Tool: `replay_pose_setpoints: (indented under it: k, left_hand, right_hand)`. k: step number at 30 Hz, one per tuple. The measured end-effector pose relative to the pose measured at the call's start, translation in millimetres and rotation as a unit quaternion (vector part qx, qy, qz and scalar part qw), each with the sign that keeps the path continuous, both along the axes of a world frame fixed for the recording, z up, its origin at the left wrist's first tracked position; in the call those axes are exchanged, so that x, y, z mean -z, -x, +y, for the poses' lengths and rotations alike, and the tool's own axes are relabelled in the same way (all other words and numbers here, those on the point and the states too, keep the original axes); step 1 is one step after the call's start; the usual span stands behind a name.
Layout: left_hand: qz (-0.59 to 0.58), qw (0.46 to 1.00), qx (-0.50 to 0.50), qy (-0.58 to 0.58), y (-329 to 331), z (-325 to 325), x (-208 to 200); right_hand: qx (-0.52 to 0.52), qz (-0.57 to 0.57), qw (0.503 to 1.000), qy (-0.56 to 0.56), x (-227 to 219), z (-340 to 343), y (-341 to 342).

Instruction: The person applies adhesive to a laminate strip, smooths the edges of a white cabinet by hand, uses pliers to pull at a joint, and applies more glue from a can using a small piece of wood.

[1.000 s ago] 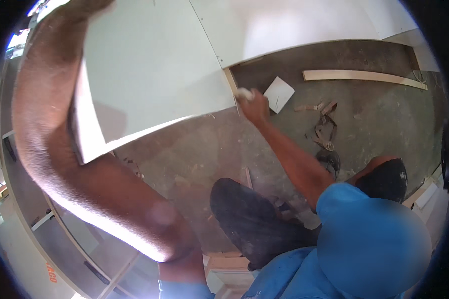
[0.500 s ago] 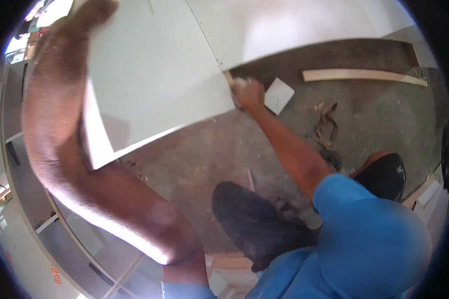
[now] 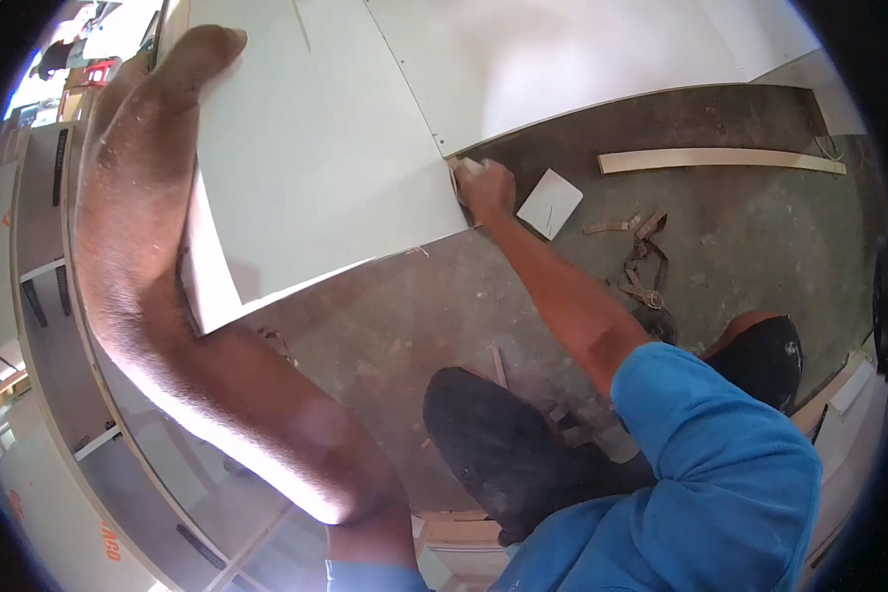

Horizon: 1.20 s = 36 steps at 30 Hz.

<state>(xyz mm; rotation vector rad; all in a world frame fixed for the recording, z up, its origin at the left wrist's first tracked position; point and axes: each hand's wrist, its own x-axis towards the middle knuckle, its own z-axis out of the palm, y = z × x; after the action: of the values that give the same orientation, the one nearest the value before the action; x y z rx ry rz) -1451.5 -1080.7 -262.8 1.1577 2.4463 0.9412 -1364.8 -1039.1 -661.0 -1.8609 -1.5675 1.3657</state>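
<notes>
A large white panel (image 3: pixel 316 187), with a raised edge on its left side, stretches out in front of me. My left hand (image 3: pixel 192 64) reaches to its far left edge, thumb over the top face and the other fingers hidden behind. At the panel's right end, close to the joint with a second white panel (image 3: pixel 582 59), my right hand (image 3: pixel 487 189) is closed in a fist against the edge. Something small and pale shows at its fingers, too unclear to name.
A white offcut (image 3: pixel 551 204) lies on the dusty floor (image 3: pixel 395 316) beside my right hand. Farther right are a long wooden strip (image 3: pixel 720 160) and a tangled brown strap (image 3: pixel 646 257). Cabinet frames with compartments (image 3: pixel 44 217) stand along the left. My bent knee (image 3: pixel 454 395) is below.
My view has shifted slightly, so panel and arms sit a little differently. My right hand has moved slightly along the panel's edge, still closed; my left hand keeps its hold.
</notes>
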Motion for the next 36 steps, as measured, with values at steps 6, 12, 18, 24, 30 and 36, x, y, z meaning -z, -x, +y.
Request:
replay_pose_setpoints:
  k: [6, 12, 18, 24, 30, 36]
  left_hand:
    - [-0.016, 1.0, 0.012, 0.0, -4, 5, 8]
    - [-0.048, 0.999, 0.019, 0.0, -3, 10, 4]
    - [0.09, 0.995, 0.042, 0.003, -10, 20, -4]
    - [-0.008, 0.999, 0.043, 0.001, -4, 12, -14]
    - [-0.014, 0.998, 0.042, -0.043, -18, 16, -5]
    - [0.053, 0.997, 0.056, 0.011, 10, 13, -1]
  right_hand:
    - [0.003, -0.012, 1.0, -0.014, 19, 14, -2]
    - [-0.081, -0.042, 0.994, -0.054, 37, -38, -43]
    - [-0.091, -0.031, 0.995, 0.015, 53, -111, -166]
    - [-0.131, -0.019, 0.991, -0.003, -21, -10, -82]
    - [-0.108, -0.052, 0.993, -0.01, 13, -1, -50]
    - [-0.153, -0.062, 0.986, 0.007, 62, -133, -161]
